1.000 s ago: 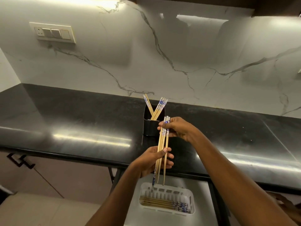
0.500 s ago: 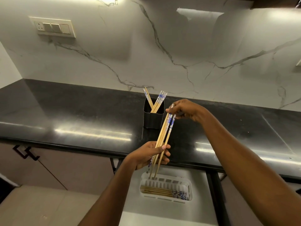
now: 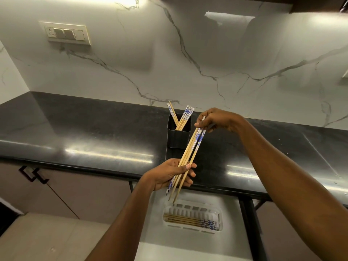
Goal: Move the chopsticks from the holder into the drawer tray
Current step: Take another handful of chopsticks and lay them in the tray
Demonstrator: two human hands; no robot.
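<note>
Wooden, blue-patterned chopsticks (image 3: pixel 188 157) are gripped by the left hand (image 3: pixel 169 176) and pinched by the right hand (image 3: pixel 218 119).

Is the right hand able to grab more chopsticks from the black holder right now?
Probably not yet. The right hand is beside the black square holder with nothing between them, but its fingers are already pinching the top of the wooden chopstick bundle that the left hand grips lower down.

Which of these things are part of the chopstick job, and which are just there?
Part of the job: held chopsticks, left hand, right hand, black holder, white drawer tray.

Just there: switch plate, black countertop, cabinet handles.
</note>
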